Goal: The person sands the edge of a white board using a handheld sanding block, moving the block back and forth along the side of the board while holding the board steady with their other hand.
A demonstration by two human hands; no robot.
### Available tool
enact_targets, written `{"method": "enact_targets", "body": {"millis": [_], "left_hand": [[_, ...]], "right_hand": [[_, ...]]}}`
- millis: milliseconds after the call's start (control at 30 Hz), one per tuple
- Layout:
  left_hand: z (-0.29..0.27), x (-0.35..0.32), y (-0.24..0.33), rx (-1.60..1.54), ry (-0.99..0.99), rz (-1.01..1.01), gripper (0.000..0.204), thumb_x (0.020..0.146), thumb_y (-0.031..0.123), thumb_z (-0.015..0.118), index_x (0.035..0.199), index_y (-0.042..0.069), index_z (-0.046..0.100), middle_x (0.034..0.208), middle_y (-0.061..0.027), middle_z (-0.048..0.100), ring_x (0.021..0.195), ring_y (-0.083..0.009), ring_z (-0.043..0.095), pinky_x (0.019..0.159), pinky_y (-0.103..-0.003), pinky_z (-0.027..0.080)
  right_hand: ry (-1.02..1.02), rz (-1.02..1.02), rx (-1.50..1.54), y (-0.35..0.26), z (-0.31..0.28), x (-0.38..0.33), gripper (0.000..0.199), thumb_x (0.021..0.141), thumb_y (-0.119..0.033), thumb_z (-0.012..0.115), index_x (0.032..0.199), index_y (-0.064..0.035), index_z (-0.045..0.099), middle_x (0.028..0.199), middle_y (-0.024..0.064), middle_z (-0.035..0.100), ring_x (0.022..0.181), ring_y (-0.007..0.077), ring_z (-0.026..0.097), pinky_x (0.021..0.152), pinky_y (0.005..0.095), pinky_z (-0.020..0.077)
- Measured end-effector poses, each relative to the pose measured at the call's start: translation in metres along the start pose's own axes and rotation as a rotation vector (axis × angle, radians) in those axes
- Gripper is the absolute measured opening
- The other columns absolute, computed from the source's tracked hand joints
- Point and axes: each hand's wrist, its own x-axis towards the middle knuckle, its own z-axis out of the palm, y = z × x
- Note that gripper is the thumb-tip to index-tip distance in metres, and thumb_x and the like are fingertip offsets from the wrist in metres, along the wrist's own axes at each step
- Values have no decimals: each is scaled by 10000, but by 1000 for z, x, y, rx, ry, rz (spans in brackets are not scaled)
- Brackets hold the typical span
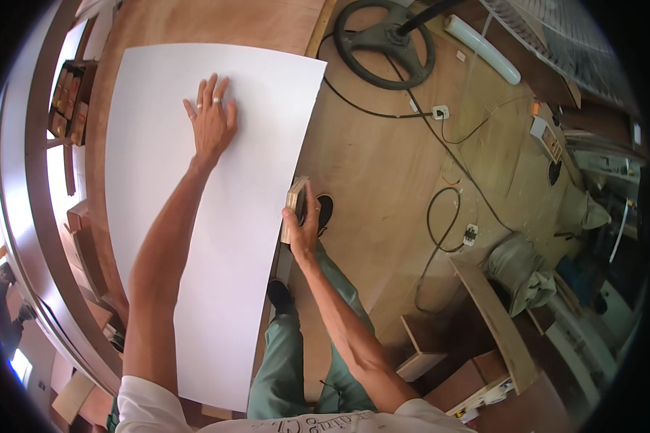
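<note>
A large white panel (217, 238) lies on a brown wooden worktop (209, 22) in front of me. My left hand (212, 124) rests palm down on the panel's far half, its fingers spread, with a ring on it. At the panel's right edge, my right hand (305, 224) grips a small wooden block (295, 204) with layered, plywood-like edges and a dark side. Fingers wrap the block, which stands upright against or very close to that edge. Whether the two touch, I cannot tell.
A dark steering wheel (384, 43) and a clear plastic-wrapped roll (482, 49) are at the far right. Black cables with a power socket (440, 112) trail over the floor. Grey sacks (520, 270) and loose boards (495, 325) stand at right. A shelf rack (68, 108) is left.
</note>
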Motion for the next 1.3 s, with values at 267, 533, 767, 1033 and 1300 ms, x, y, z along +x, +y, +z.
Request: {"method": "enact_targets", "body": {"millis": [267, 533, 767, 1033, 1300], "left_hand": [[15, 4, 0, 159, -80, -54, 590, 1091, 339, 419, 1661, 229, 311, 1738, -41, 250, 1631, -295, 123, 1258, -698, 38], [7, 10, 4, 118, -120, -78, 626, 1053, 337, 484, 1649, 210, 338, 1731, -47, 263, 1628, -295, 135, 1244, -719, 42], [6, 12, 3, 92, -171, -92, 650, 1037, 311, 505, 1653, 203, 329, 1733, -51, 254, 1631, -301, 123, 1246, -711, 3], [4, 12, 5, 110, -240, -114, 651, 1060, 315, 464, 1676, 220, 275, 1760, -44, 187, 1643, -281, 61, 1264, -668, -35], [5, 13, 2, 36, -179, -95, 688, 1012, 317, 528, 1660, 214, 321, 1749, -45, 220, 1641, -296, 80, 1254, -690, -40]], "right_hand": [[29, 36, -172, -44, 30, 158, 764, 1041, -334, 557, 1653, 13, 258, 1625, 263, 371, 1505, 357, 364, 1249, 450, 276], [3, 22, -159, -62, 31, 199, 778, 1052, -339, 554, 1647, 51, 237, 1677, 288, 293, 1555, 396, 293, 1264, 457, 245], [41, 82, -67, -68, 37, 213, 762, 1042, -331, 551, 1642, 44, 267, 1663, 248, 342, 1543, 352, 329, 1256, 421, 269], [40, 77, -62, -84, 32, 219, 804, 1021, -368, 584, 1629, 66, 287, 1685, 253, 310, 1557, 363, 308, 1270, 447, 244], [18, -5, 68, -83, 33, 284, 428, 1056, -300, 528, 1278, 64, 576, 1086, 75, 661, 934, 169, 605, 839, 361, 501]]}}
